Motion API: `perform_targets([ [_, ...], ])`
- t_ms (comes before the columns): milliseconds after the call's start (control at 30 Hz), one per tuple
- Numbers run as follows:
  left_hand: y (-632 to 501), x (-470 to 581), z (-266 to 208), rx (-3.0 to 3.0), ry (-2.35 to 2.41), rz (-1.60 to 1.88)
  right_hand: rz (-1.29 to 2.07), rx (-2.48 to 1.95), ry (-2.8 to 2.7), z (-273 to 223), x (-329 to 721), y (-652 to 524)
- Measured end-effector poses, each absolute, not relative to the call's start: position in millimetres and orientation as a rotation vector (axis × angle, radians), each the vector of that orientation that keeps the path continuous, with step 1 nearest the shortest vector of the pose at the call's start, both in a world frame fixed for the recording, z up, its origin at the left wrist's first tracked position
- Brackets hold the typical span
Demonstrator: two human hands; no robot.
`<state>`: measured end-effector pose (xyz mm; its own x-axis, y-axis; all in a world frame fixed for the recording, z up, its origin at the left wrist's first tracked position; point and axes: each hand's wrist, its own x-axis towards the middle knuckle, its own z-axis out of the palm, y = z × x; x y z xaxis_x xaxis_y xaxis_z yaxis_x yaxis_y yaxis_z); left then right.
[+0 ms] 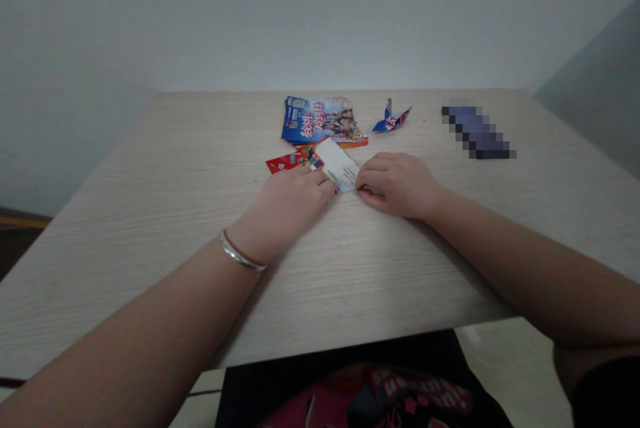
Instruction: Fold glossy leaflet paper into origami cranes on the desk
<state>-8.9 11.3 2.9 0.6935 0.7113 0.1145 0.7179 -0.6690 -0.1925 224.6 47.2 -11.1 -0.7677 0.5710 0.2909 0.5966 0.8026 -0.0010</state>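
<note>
A printed paper sheet (336,160) lies on the table between my hands, its white side up with a few dark lines of text. Its near edge is pinched at one side by my left hand (300,205), which has a silver bangle at the wrist. At the other side my right hand (397,183) has its fingers closed on the same edge, thumb nearest me. A narrow strip along that edge shows a coloured print. Partly under my left hand is a red and orange printed paper (283,162). My fingers hide parts of both papers.
Behind the papers lies a stack of colourful leaflets (320,120). A folded paper figure (393,120) with upright points stands to its right. Farther right is a dark, pixelated rectangular object (477,131). The pale wood-grain table (165,148) meets a wall at the back.
</note>
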Motion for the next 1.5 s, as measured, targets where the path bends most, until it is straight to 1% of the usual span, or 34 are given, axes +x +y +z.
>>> perform_targets([
  [67, 9, -6, 5, -2.632, -1.158, -0.035, -0.148, -0.918, -2.694, -10, 222, 45],
  [167, 7, -2, 6, -2.562, -1.207, -0.112, -0.139, -0.991, -2.626, -10, 217, 42],
  [333, 5, 3, 5, -2.521, -1.218, -0.246, -0.004, -1.117, -2.448, -7, 209, 36],
  [533, 7, 3, -3, -2.502, -1.207, -0.575, 0.073, -1.102, -2.422, -2, 201, 29],
  [600, 9, 2, -3, -2.532, -1.159, -0.575, 0.092, -1.087, -2.414, -2, 201, 29],
  [733, 13, -2, 0, -2.604, -1.055, -0.467, 0.124, -1.053, -2.433, -5, 204, 32],
  [1067, 13, -8, 6, -2.630, -1.187, -0.393, 0.139, -1.070, -2.379, -5, 217, 35],
  [1367, 12, -16, 5, -2.658, -1.277, -0.533, 0.197, -1.060, -2.260, -10, 236, 44],
  [1500, 15, -19, 2, -2.696, -1.299, -0.670, 0.272, -1.029, -2.143, -11, 241, 45],
])
